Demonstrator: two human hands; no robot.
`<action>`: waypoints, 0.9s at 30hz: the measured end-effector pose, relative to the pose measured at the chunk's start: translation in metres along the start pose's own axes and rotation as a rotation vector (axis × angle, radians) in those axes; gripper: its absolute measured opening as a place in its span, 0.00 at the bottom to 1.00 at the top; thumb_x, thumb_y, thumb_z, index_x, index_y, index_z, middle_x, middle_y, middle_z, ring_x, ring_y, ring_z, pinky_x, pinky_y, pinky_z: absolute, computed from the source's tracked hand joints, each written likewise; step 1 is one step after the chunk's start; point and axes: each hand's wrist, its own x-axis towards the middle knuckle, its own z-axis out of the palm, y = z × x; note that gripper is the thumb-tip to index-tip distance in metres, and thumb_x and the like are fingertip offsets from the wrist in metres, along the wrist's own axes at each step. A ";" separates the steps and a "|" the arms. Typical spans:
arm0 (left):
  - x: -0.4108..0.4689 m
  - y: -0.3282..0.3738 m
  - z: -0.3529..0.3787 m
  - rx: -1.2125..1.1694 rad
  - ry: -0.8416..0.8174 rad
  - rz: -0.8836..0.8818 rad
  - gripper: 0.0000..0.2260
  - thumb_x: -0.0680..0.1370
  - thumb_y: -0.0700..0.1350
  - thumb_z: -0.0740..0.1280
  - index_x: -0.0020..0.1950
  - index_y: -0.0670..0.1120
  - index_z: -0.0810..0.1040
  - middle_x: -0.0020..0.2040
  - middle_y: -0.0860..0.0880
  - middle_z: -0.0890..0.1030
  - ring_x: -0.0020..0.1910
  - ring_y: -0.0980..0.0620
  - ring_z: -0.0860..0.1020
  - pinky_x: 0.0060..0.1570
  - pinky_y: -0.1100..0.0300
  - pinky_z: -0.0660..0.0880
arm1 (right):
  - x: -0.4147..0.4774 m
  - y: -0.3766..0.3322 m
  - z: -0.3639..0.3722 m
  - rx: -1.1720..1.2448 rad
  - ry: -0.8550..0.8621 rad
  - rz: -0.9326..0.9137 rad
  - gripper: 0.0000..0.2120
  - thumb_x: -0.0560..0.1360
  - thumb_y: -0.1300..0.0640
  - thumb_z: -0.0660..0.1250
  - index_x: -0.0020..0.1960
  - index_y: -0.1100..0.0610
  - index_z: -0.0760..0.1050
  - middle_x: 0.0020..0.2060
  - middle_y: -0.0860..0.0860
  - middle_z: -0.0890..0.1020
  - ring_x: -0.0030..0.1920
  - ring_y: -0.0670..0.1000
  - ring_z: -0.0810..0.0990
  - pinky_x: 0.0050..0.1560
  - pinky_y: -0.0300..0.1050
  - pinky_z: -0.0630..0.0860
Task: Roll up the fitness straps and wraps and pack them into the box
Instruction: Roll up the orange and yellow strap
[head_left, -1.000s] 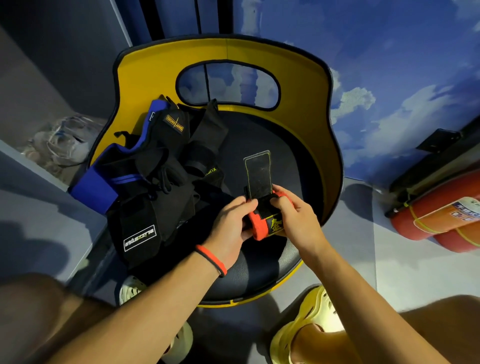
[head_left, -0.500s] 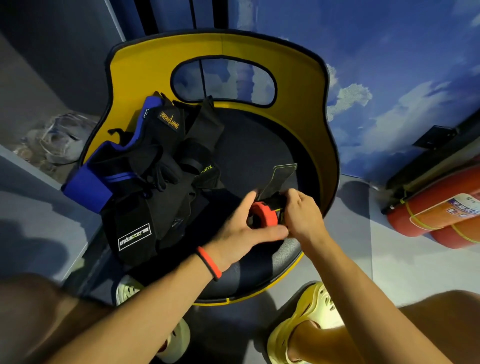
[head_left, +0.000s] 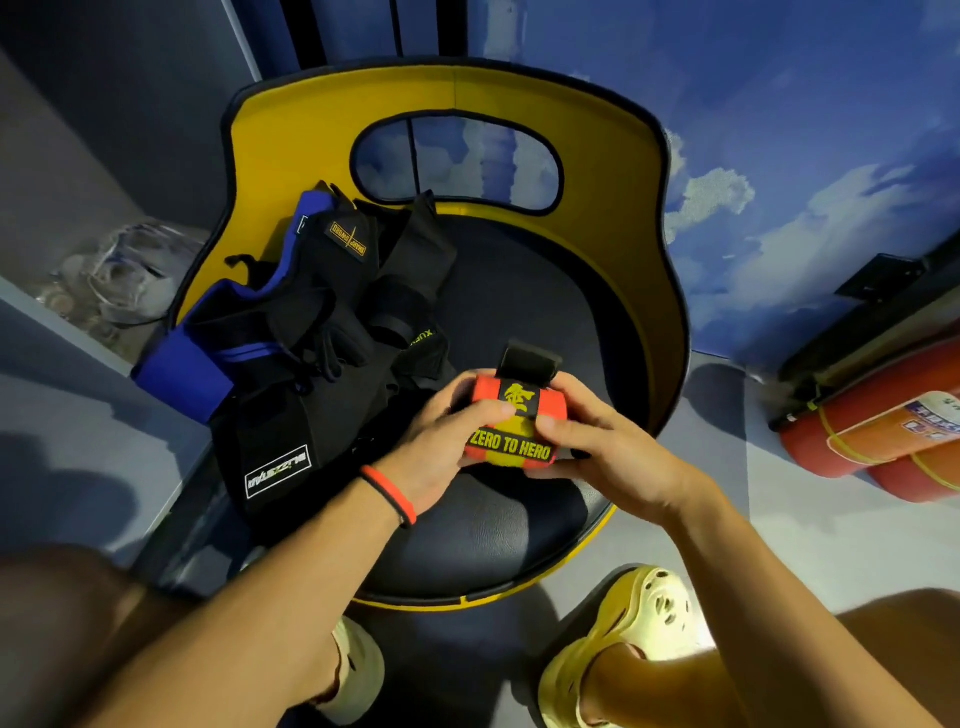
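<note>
**Securing the rolled wrist wrap**

Judged from the scene, the step in hand is closing the roll. Keep both thumbs pressing the layers tight, draw the black tab (head_left: 530, 360) at 12 o'clock down over the roll, and press its fastener flat so the coil cannot spring open.

The left hand (head_left: 441, 441) and right hand (head_left: 602, 447) both grasp the wrap (head_left: 511, 426), fingers clenched round its ends. It sits over the chair seat (head_left: 498, 530), at 4 o'clock from the pile of black and blue straps (head_left: 311, 353). The wrap is orange-red with a yellow band, lettered "ZERO TO HERO". No box is in view.
</note>
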 end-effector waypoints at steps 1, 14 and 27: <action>0.001 0.001 0.000 -0.036 0.001 -0.006 0.14 0.69 0.45 0.74 0.53 0.55 0.81 0.51 0.47 0.85 0.50 0.48 0.83 0.49 0.50 0.81 | 0.000 0.001 0.000 -0.020 -0.020 -0.039 0.28 0.76 0.59 0.72 0.73 0.46 0.70 0.65 0.54 0.80 0.65 0.56 0.81 0.62 0.53 0.80; -0.008 0.017 0.004 0.113 -0.172 -0.088 0.16 0.82 0.45 0.66 0.68 0.53 0.70 0.62 0.47 0.81 0.59 0.49 0.81 0.52 0.47 0.81 | 0.012 -0.011 -0.004 -0.359 -0.018 -0.114 0.30 0.66 0.55 0.76 0.67 0.42 0.77 0.56 0.57 0.83 0.54 0.55 0.84 0.56 0.52 0.82; 0.002 0.025 0.005 -0.048 0.080 -0.297 0.15 0.79 0.56 0.68 0.62 0.51 0.80 0.59 0.42 0.84 0.54 0.42 0.84 0.51 0.37 0.81 | 0.014 0.004 0.010 -0.387 0.129 -0.238 0.28 0.71 0.49 0.78 0.68 0.46 0.72 0.59 0.47 0.79 0.58 0.47 0.82 0.56 0.48 0.83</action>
